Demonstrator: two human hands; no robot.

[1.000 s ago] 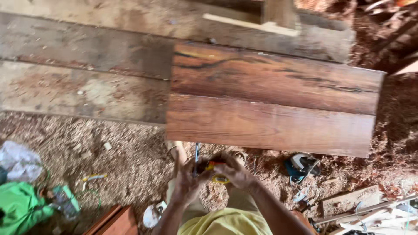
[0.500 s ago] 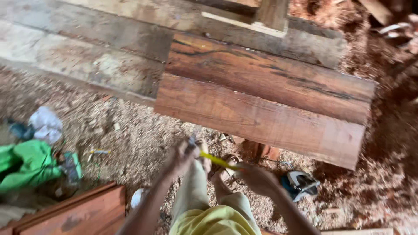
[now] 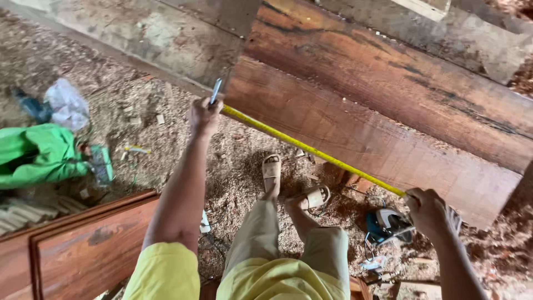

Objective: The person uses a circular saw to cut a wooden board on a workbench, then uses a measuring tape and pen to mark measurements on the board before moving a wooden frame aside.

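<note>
We stretched the yellow tape measure (image 3: 311, 149) along the near edge of the reddish plank (image 3: 355, 139), its blade running from that plank's left corner toward its right end. Our left hand (image 3: 204, 115) was closed on the tape's free end at the left corner, with a pencil or pen (image 3: 215, 90) pinched upright in the same fist; our right hand (image 3: 430, 210) was clamped around the tape's case near the plank's right corner. To measure well, we judged that the blade should lie taut and flat along the edge rather than sag diagonally, with the hook seated squarely on the corner before any mark was made. Our sandalled feet (image 3: 288, 186) stood in sawdust below, and a blue power saw (image 3: 388, 225) lay near the right hand. The tape's case was almost wholly hidden inside the right fist, and we could not tell whether the hook actually caught the wood. The blade's markings were too small to read, and the green cloth (image 3: 36, 155) at the left was partly cut off.
</note>
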